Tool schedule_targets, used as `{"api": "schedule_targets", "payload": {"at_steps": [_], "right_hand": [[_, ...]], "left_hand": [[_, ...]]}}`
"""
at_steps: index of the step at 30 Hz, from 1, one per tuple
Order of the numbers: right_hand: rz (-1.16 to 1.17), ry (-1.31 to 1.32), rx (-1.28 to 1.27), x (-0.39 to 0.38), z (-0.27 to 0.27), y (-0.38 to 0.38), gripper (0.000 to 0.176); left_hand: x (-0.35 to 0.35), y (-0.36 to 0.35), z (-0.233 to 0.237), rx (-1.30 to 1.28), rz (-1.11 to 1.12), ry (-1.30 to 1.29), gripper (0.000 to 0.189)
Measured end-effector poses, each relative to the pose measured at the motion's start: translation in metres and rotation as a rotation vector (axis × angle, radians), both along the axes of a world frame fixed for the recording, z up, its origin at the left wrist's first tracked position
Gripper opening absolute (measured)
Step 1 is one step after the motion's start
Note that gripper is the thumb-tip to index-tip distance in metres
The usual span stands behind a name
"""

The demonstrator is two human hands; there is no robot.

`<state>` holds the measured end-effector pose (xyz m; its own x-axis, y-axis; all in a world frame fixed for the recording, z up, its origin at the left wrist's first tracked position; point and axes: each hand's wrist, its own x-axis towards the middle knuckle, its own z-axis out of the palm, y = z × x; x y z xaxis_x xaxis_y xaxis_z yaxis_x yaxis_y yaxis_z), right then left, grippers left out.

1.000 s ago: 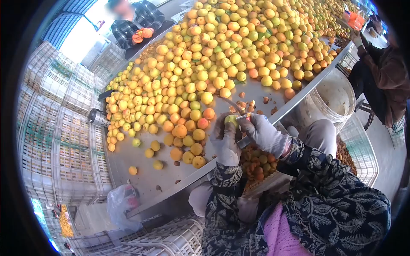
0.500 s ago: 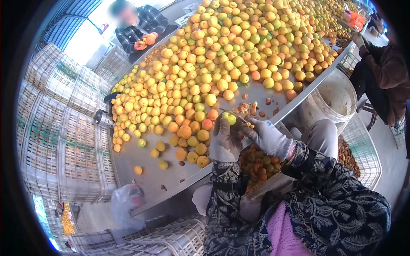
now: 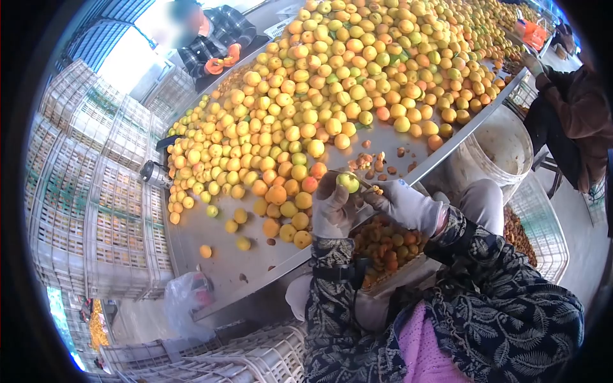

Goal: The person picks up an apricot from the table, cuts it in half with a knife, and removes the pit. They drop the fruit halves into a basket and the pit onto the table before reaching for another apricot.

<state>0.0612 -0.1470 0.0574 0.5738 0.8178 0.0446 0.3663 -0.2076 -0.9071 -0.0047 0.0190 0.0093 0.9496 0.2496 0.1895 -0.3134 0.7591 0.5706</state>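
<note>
My left hand [image 3: 333, 207], in a pale glove with dark fingertips, grips a green-yellow fruit [image 3: 348, 182] over the table's near edge. Close to its right, my right hand [image 3: 403, 205], gloved too, has its fingers closed round a thin tool [image 3: 363, 183] that meets the fruit; the tool's full shape is too small to make out. Behind both hands a large heap of yellow-orange fruit [image 3: 345, 83] covers much of the metal table [image 3: 377, 142]. Small brown pits and scraps [image 3: 378, 165] lie just beyond my hands. Below them sits a container of cut fruit [image 3: 389, 246].
A white bucket [image 3: 501, 143] stands at the right, near a seated person [image 3: 575, 108]. Across the table another person [image 3: 217, 41] holds fruit in orange gloves. Stacked plastic crates [image 3: 96, 191] line the left; a clear plastic bag [image 3: 185, 300] hangs at the table's corner.
My left hand has shifted slightly, and the fruit in it sits a little lower and further right. Across the table, the person's gloved hands have moved apart slightly.
</note>
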Motion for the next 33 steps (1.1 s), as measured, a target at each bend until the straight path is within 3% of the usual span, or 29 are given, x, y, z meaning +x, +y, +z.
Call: {"api": "schedule_targets", "payload": {"at_steps": [3,7,9,10,12,13,14,16,17,18,19,20,21,22,23,24,26,28,30,31,32,33], "right_hand": [[0.136,-0.113,0.109,0.014,-0.019,-0.011,0.042],[0.078,-0.083,0.053,0.011,-0.014,-0.026,0.04],[-0.327,0.503,0.208,0.001,-0.017,-0.027,0.038],[-0.332,0.506,0.204,0.002,-0.016,-0.03,0.038],[-0.218,0.447,0.279,0.009,-0.009,-0.032,0.035],[-0.183,0.383,0.456,0.011,-0.022,-0.026,0.036],[-0.194,0.385,0.454,0.013,-0.022,-0.029,0.036],[-0.322,0.593,0.523,0.024,-0.018,-0.045,0.036],[-0.462,0.427,0.444,0.03,-0.011,-0.06,0.032],[-0.562,0.394,0.603,0.039,-0.008,-0.073,0.03],[-0.768,0.183,0.567,0.051,0.002,-0.09,0.031],[-0.913,0.123,0.468,0.064,0.012,-0.114,0.035],[-0.995,-0.065,0.548,0.083,0.008,-0.136,0.04],[-1.109,-0.346,0.374,0.104,0.003,-0.161,0.046],[-1.251,-0.346,0.278,0.114,0.002,-0.176,0.047],[-1.329,-0.578,-0.199,0.109,0.021,-0.189,0.047],[-1.186,-0.803,-0.465,0.152,-0.035,-0.245,0.056],[-1.275,-0.625,-0.488,0.138,-0.031,-0.24,0.051],[-1.278,-0.749,-0.338,0.175,-0.093,-0.281,0.049],[-1.267,-0.599,-0.149,0.153,-0.068,-0.26,0.047],[-1.217,-0.638,-0.077,0.141,-0.052,-0.243,0.042],[-1.16,-0.543,0.04,0.129,-0.035,-0.225,0.039]], "left_hand": [[-0.003,0.011,0.01,0.317,0.052,0.102,0.041],[-0.005,0.005,0.025,0.429,0.062,0.161,0.04],[-0.005,-0.004,0.027,0.58,0.088,0.339,0.035],[-0.004,-0.015,0.027,0.576,0.083,0.342,0.035],[0.003,-0.044,0.028,0.97,0.238,0.285,0.042],[0.007,-0.058,0.016,1.042,0.342,0.207,0.045],[0.01,-0.07,0.015,1.104,0.443,0.128,0.049],[0.007,-0.083,0.013,0.971,0.32,0.1,0.052],[0.004,-0.084,0.023,0.863,0.267,0.139,0.057],[0.004,-0.084,0.029,0.758,0.209,0.176,0.063],[0.006,-0.085,0.029,0.587,0.211,0.202,0.053],[0.005,-0.079,0.022,0.58,0.188,0.194,0.053],[0.005,-0.069,0.008,0.681,0.188,0.255,0.046],[0.008,-0.061,-0.003,0.788,0.194,0.317,0.039],[0.01,-0.059,-0.004,0.788,0.186,0.318,0.039],[0.009,-0.057,-0.006,0.85,0.203,0.338,0.033],[0.005,-0.052,-0.007,0.927,0.252,0.378,0.026],[0.001,-0.048,-0.007,0.99,0.247,0.336,0.019],[-0.003,-0.044,0.002,0.94,0.237,0.38,0.017],[-0.004,-0.044,0.01,0.838,0.17,0.455,0.018],[-0.002,-0.04,0.015,0.733,0.101,0.519,0.019],[0.002,-0.024,0.014,1.027,0.15,0.564,0.02]]}}
